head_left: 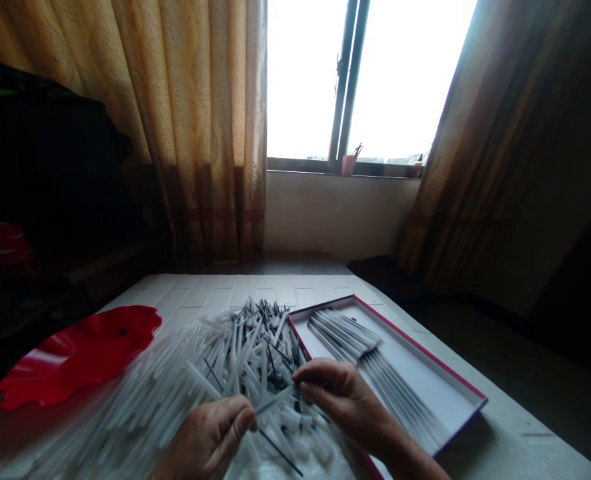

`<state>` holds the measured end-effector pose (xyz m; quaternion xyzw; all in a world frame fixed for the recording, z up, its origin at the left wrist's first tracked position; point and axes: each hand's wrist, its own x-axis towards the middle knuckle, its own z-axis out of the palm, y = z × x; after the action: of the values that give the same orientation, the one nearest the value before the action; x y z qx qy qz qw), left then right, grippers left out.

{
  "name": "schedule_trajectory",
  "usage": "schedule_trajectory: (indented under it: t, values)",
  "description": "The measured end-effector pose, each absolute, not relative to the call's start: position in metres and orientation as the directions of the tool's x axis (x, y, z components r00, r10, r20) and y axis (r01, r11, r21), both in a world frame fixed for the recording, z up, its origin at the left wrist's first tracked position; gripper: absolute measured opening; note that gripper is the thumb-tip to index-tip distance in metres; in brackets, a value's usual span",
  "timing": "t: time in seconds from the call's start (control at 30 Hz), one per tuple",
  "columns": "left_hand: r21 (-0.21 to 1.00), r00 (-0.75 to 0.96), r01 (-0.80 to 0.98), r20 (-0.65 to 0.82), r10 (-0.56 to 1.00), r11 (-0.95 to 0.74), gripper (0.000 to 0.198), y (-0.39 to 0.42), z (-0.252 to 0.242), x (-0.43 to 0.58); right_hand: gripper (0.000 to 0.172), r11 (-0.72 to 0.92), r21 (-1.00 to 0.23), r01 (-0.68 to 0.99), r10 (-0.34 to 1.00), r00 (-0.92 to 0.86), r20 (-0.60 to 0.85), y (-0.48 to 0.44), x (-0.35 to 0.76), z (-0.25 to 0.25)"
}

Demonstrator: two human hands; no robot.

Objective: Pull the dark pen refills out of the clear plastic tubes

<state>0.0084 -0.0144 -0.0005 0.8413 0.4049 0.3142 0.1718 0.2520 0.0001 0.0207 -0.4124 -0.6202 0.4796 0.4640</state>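
Note:
Between my two hands runs a thin, translucent plastic tube [276, 400], slanting up to the right. My left hand [214, 430] pinches its lower end. My right hand [336, 392] has its thumb and forefinger closed on the upper end. A thin dark rod [281, 455] shows just below my left fingers; whether they hold it too I cannot tell. Under and behind my hands lies a loose heap of clear tubes and dark rods [255, 347]. Right of my right hand, a shallow white box [425, 380] with a red rim holds neat rows of filled tubes [345, 337].
A red wavy-edged dish [83, 353] with a small dark bit in it stands at the left of the white-covered table [190, 288]. More long clear tubes [120, 400] lie across the left front. Curtains and a window with a pink cup [348, 165] are behind.

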Motion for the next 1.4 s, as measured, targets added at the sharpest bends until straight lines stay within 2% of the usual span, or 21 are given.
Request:
schedule_trajectory:
  t: [0.1, 0.17, 0.27, 0.33, 0.47, 0.57, 0.7, 0.9, 0.97, 1.07, 1.17, 1.27, 1.33, 1.4]
  values:
    - [0.566, 0.479, 0.570, 0.361, 0.800, -0.596, 0.026, -0.014, -0.004, 0.007, 0.019, 0.165, -0.983, 0.079, 0.964, -0.222, 0.144, 0.002, 0.253, 0.021]
    - [0.540, 0.451, 0.575, 0.418, 0.789, -0.615, 0.015, -0.013, -0.007, 0.004, 0.021, 0.131, -0.988, 0.082, 0.973, -0.200, 0.113, 0.003, 0.253, 0.023]
    - [0.474, 0.417, 0.573, 0.533, 0.736, -0.668, 0.009, -0.012, -0.009, 0.002, 0.023, 0.129, -0.989, 0.078, 0.975, -0.192, 0.113, 0.004, 0.254, 0.024]
    - [0.448, 0.415, 0.580, 0.556, 0.720, -0.680, 0.014, -0.013, -0.007, 0.002, 0.020, 0.151, -0.987, 0.056, 0.971, -0.196, 0.138, 0.004, 0.255, 0.024]
    - [0.441, 0.441, 0.611, 0.500, 0.745, -0.658, 0.037, -0.012, -0.001, 0.003, 0.017, 0.170, -0.985, -0.003, 0.967, -0.192, 0.167, 0.004, 0.255, 0.022]
    - [0.464, 0.453, 0.601, 0.473, 0.755, -0.651, 0.022, -0.012, -0.003, 0.003, 0.016, 0.145, -0.989, 0.019, 0.971, -0.195, 0.138, 0.005, 0.256, 0.024]
    - [0.417, 0.444, 0.591, 0.546, 0.710, -0.690, 0.010, -0.011, -0.008, 0.004, 0.020, 0.132, -0.989, 0.064, 0.975, -0.186, 0.118, 0.004, 0.256, 0.025]
    - [0.367, 0.438, 0.603, 0.589, 0.679, -0.708, 0.028, -0.007, -0.001, 0.006, 0.021, 0.196, -0.979, 0.063, 0.969, -0.166, 0.183, 0.007, 0.263, 0.020]
    - [0.371, 0.440, 0.604, 0.582, 0.683, -0.706, 0.032, -0.008, 0.000, 0.006, 0.022, 0.238, -0.963, 0.125, 0.964, -0.148, 0.219, 0.009, 0.269, 0.021]
    - [0.366, 0.423, 0.603, 0.607, 0.672, -0.709, 0.026, -0.010, 0.000, 0.004, 0.018, 0.336, -0.844, 0.419, 0.942, -0.168, 0.292, 0.006, 0.276, 0.025]
    - [0.353, 0.409, 0.602, 0.634, 0.656, -0.716, 0.020, -0.010, -0.002, 0.003, 0.020, 0.373, -0.549, 0.748, 0.924, -0.248, 0.290, 0.000, 0.278, 0.030]
    - [0.335, 0.425, 0.603, 0.633, 0.647, -0.724, 0.018, -0.010, -0.002, 0.003, 0.021, 0.352, -0.325, 0.878, 0.930, -0.290, 0.224, -0.006, 0.277, 0.032]
    - [0.322, 0.441, 0.597, 0.634, 0.636, -0.735, 0.020, -0.011, 0.000, 0.005, 0.018, 0.351, -0.286, 0.892, 0.930, -0.297, 0.214, -0.006, 0.276, 0.032]
    - [0.317, 0.449, 0.589, 0.637, 0.627, -0.744, 0.020, -0.011, 0.001, 0.006, 0.016, 0.356, -0.346, 0.868, 0.927, -0.282, 0.247, -0.006, 0.276, 0.032]
